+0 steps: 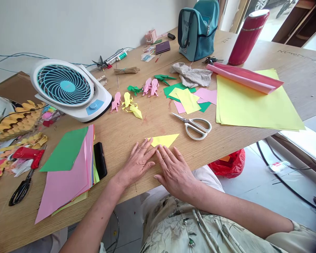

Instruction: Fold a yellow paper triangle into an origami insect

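A piece of yellow paper [165,140], folded to a triangle, lies flat on the table near its front edge. My left hand [139,160] rests on its left end with fingers spread and stretched out. From the right, my right hand [175,172] lies palm down with its fingertips on the paper's lower edge, touching the left fingertips. White-handled scissors [197,128] lie just right of the paper, blades slightly apart. Farther back are pink folded paper figures [150,86], yellow ones [131,105] and green ones [134,90]. Small cut paper pieces [188,100] lie in a loose pile.
A white fan [68,88] and a stack of coloured paper [65,182] with a phone [100,160] stand left. At right lie large yellow sheets [255,105], a red tumbler [249,37] and a teal bag [198,33]. Below the edge hangs a red plastic bag [229,165].
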